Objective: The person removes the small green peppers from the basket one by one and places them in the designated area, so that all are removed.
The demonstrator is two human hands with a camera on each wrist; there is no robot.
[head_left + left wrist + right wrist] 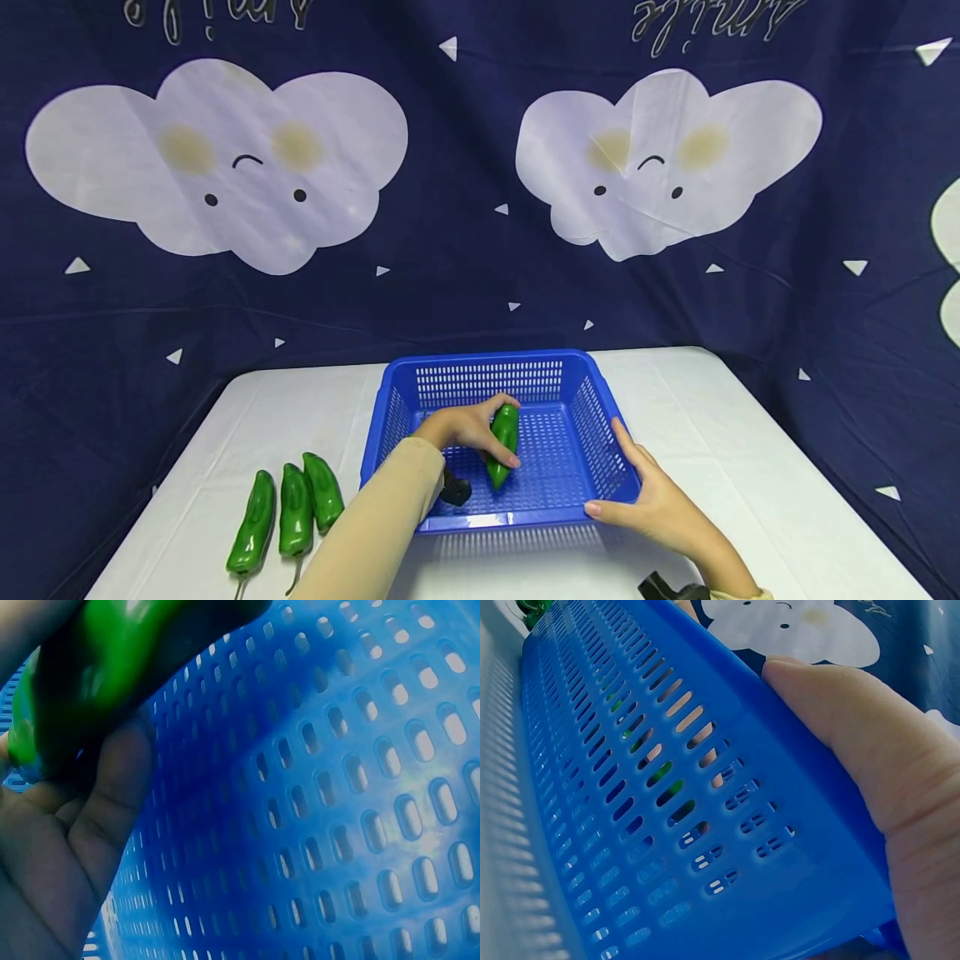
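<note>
A green chili pepper [506,432] is held in my left hand [467,427], low inside the blue plastic basket [487,357]. The thumb lies across its near side and the fingers wrap over the far end. In the left wrist view the glossy pepper [112,667] fills the upper left, above the perforated basket floor [300,795]. My right hand [651,493] grips the basket's front right corner, thumb at the front rim and fingers along the right side. In the right wrist view its thumb [840,712] rests along the rim; the other fingers are hidden.
Three more green peppers lie on the white table [712,400] left of the basket: one on the outside [253,525], one in the middle [296,512] and one nearest the basket [322,492]. A dark blue cloth [465,167] with cloud faces hangs behind the table.
</note>
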